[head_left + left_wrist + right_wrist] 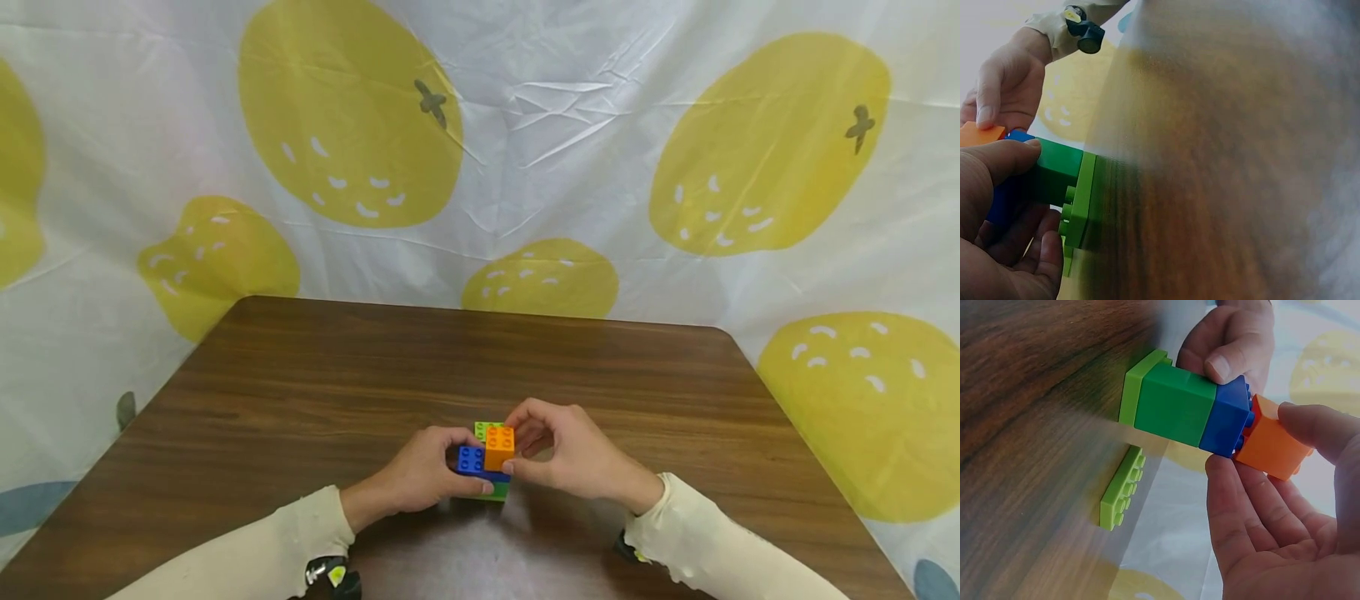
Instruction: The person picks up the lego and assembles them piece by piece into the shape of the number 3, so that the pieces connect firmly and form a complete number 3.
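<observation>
A stack of toy building bricks stands on the table: a lime-green plate (1132, 394) lowest, then a green brick (1172, 403), then a blue brick (1225, 415). My left hand (423, 473) holds the stack from the left, its thumb across the near side of the blue and green bricks. An orange brick (499, 450) sits over the right part of the blue brick, where blue studs still show in a slightly slanted gap. My right hand (573, 450) pinches the orange brick between thumb and fingers.
A second lime-green plate (1121, 490) with studs lies on the table apart from the stack, partly hidden behind it in the head view. The brown wooden table (360, 358) ends at a curtain (540, 175) printed with lemons.
</observation>
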Demonstrator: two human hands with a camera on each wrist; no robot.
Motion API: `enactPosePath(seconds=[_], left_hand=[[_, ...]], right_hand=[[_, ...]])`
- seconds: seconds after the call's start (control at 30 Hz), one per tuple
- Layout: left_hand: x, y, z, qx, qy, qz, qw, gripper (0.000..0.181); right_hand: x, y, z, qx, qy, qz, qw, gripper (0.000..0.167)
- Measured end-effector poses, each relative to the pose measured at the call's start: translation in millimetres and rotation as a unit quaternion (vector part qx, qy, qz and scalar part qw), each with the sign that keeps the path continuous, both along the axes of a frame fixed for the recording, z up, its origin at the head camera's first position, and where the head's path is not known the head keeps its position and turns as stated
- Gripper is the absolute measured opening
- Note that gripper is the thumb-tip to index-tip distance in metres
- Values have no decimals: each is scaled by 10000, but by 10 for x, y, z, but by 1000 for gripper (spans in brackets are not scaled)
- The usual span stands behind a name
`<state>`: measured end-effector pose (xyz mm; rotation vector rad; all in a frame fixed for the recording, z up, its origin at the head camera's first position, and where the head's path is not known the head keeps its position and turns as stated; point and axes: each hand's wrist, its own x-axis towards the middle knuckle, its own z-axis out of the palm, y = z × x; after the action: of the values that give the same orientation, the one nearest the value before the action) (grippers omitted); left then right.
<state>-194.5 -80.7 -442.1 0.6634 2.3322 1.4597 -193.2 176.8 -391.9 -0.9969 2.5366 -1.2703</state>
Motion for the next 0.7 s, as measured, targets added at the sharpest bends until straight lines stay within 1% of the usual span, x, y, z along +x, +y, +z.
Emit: enactPosePath(seconds=[0.33,0.5,0.7], left_hand=[[3,1,7,23,-61,11,10000,40],[5,2,-5,20,-34,23,10000,40],[3,6,-9,6,33,10,10000,40]], right_hand=[[8,7,-26,54,254,69,9996,33],[10,7,-34,74,306,86,9995,30],[-10,2,-25,178,466,114,9987,28]])
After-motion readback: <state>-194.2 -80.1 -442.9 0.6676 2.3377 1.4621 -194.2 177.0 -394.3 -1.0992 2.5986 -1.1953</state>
